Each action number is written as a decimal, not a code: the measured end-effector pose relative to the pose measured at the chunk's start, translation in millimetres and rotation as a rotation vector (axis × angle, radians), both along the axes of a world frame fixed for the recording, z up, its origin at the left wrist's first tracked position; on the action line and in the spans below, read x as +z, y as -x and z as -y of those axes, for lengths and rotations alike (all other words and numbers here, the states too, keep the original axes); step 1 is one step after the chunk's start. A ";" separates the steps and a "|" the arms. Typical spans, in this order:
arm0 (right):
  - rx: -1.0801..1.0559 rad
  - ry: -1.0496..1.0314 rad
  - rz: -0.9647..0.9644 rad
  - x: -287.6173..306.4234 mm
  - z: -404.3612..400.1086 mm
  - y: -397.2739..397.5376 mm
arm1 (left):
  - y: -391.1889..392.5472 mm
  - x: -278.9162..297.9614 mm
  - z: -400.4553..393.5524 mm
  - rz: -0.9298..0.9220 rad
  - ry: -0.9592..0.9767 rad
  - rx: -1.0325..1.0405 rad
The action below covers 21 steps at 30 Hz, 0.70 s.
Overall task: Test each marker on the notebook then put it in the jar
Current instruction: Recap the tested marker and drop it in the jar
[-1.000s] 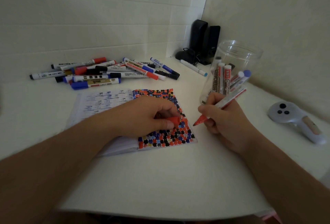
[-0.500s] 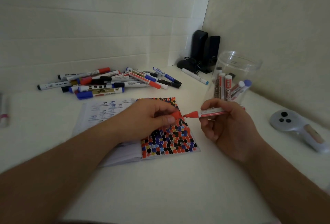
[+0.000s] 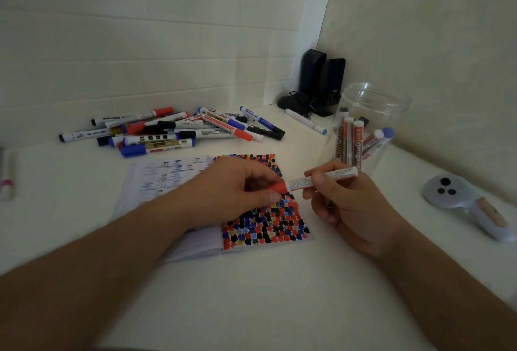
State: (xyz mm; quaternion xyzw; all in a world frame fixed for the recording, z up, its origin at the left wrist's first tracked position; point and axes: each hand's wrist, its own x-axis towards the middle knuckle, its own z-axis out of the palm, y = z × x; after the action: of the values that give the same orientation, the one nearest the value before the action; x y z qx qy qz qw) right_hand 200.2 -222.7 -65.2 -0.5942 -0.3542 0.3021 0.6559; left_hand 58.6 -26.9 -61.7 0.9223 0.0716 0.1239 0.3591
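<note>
Grip first: left hand (image 3: 240, 191) pinching the red cap (image 3: 278, 187) between thumb and fingertips, right hand (image 3: 340, 196) curled round the barrel of the red whiteboard marker (image 3: 324, 178), both held just above the open notebook (image 3: 265, 224) on the counter (image 3: 251, 294). Cap meeting the marker's tip end, apparently going on; whether fully seated, cannot tell. Risks, as a judgement: cap left half-pressed and working loose in the jar (image 3: 372, 126), or pushed on crooked so the tip smears ink on fingertips or page. Also a clipped rim on the drop-in, the jar standing just beside the right hand and light enough to tip. Counts: one notebook, right page packed with red, blue and black dots; one clear jar holding roughly five markers upright or leaning; a heap of untested markers (image 3: 173, 132) behind the notebook, about fifteen, too overlapped for an exact tally; one lone marker (image 3: 306, 121) near the jar.
</note>
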 end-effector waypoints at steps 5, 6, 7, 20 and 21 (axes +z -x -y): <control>-0.015 -0.025 0.052 -4.3 -2.2 0.3 | -0.8 -1.0 0.7 0.011 -0.090 0.029; -0.021 -0.022 0.071 -5.3 -2.4 0.0 | -1.5 -1.6 1.3 0.009 -0.106 0.030; -0.026 -0.021 0.084 -6.1 -2.4 -0.2 | -2.3 -1.9 2.1 0.016 -0.106 0.035; -0.083 0.019 0.188 -6.8 -2.2 7.6 | -6.8 0.2 4.7 0.113 -0.001 0.037; -0.088 0.037 0.203 -6.4 -2.4 8.6 | -7.2 -0.7 5.1 0.099 -0.009 0.015</control>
State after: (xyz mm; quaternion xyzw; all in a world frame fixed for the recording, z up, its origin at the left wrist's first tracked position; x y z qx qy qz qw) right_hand 191.6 -220.3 -71.6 -0.6490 -0.3866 0.2177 0.6180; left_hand 65.7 -32.0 -62.4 0.9161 0.0598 0.1725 0.3570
